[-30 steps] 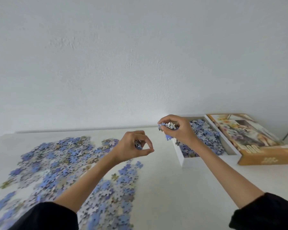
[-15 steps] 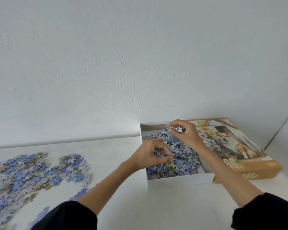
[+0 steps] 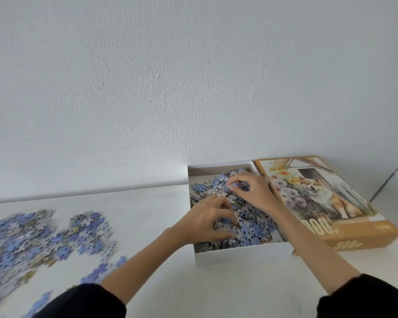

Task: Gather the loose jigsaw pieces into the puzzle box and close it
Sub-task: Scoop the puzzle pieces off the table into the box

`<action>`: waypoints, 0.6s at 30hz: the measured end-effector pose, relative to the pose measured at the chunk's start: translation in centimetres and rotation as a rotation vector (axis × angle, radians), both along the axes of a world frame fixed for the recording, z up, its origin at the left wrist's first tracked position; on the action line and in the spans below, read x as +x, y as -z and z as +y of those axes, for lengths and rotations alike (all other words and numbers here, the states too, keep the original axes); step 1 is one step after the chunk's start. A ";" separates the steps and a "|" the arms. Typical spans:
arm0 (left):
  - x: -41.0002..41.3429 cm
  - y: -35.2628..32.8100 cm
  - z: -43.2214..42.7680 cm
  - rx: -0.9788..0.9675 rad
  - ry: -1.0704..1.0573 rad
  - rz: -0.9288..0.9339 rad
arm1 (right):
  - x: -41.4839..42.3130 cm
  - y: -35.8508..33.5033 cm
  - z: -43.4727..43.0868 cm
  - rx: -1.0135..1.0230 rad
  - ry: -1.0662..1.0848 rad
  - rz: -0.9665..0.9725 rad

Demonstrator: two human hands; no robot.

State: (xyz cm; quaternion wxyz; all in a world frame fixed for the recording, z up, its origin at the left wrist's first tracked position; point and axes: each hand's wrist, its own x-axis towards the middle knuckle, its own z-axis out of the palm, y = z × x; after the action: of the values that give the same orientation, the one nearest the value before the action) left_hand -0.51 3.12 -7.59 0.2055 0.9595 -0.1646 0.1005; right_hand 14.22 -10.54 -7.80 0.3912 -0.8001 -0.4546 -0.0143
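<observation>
Nearest the camera, two black sleeves frame the view, the left sleeve [image 3: 78, 301] at seven o'clock and the right sleeve [image 3: 365, 297] at five o'clock, both bare forearms reaching forward over a white bench [image 3: 205, 290]. At nine o'clock, well apart from everything else, the loose pieces [image 3: 32, 237] lie spread flat on the bench in a wide blue and grey patch, with a few strays trailing towards the left forearm.

Further on, at about one o'clock, the open white box [image 3: 239, 255] sits on the bench, its near wall facing the person. The boxed pieces [image 3: 253, 228] fill most of its floor in a loose heap, leaving a bare strip along the far wall.

Both hands are inside the box. The left hand [image 3: 205, 222] is over the box's seven o'clock corner, fingers bent and tips down among the boxed pieces; whether it grips any cannot be told. The right hand [image 3: 253, 191] is beyond it, towards the box's one o'clock side, its fingers drawn narrow and pinching some of the boxed pieces at the top of the heap.

At three o'clock from the box, touching its side, the orange lid [image 3: 319, 196] lies picture up, showing a dog among flowers. Behind it all rises a white wall [image 3: 193, 88].
</observation>
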 end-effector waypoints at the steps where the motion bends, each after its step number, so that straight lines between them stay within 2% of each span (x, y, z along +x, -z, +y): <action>1: 0.0 0.0 0.1 0.045 0.010 0.023 | 0.2 0.3 0.0 -0.055 -0.004 -0.045; 3: 0.3 -0.3 0.1 0.105 -0.002 0.039 | 0.5 0.8 0.0 -0.105 0.018 -0.124; 9: -0.1 -0.6 -0.3 0.069 -0.126 -0.098 | -0.3 0.2 -0.2 -0.003 0.003 -0.187; 13: -1.0 -0.6 0.2 0.036 -0.137 -0.036 | -0.2 0.7 0.0 -0.096 -0.005 -0.241; 18: -2.1 -1.6 0.6 -0.044 -0.075 -0.077 | -0.2 0.1 -0.1 -0.023 0.044 -0.143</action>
State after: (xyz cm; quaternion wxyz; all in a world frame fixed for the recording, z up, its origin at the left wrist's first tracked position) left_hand -2.61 3.74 -6.03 0.2161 0.9557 -0.1338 0.1487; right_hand 13.98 -10.60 -7.92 0.3482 -0.8113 -0.4636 -0.0747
